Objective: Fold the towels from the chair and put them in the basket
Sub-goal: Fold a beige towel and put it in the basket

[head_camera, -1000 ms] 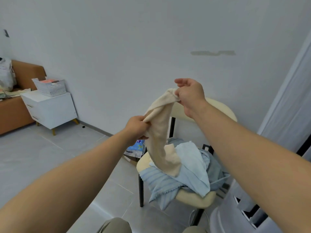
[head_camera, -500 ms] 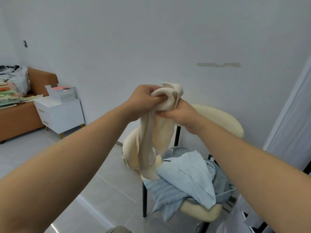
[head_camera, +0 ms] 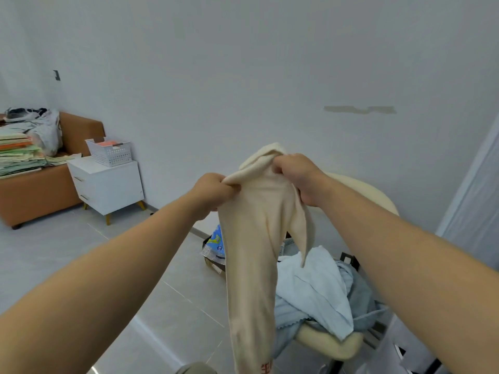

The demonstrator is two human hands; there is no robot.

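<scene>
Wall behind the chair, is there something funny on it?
Yes. A long grey streak marks the white wall above the chair. It looks odd because the rest is plain; it may be peeled paint or tape residue, I cannot tell.

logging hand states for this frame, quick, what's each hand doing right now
Left hand: closed, gripping the top edge of the cream towel.
Right hand: closed, gripping the same towel's top edge further along.

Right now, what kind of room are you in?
Probably a room in someone's home, maybe a living room: there's a brown sofa, a white cabinet with a basket on top, and a chair piled with towels.
</scene>
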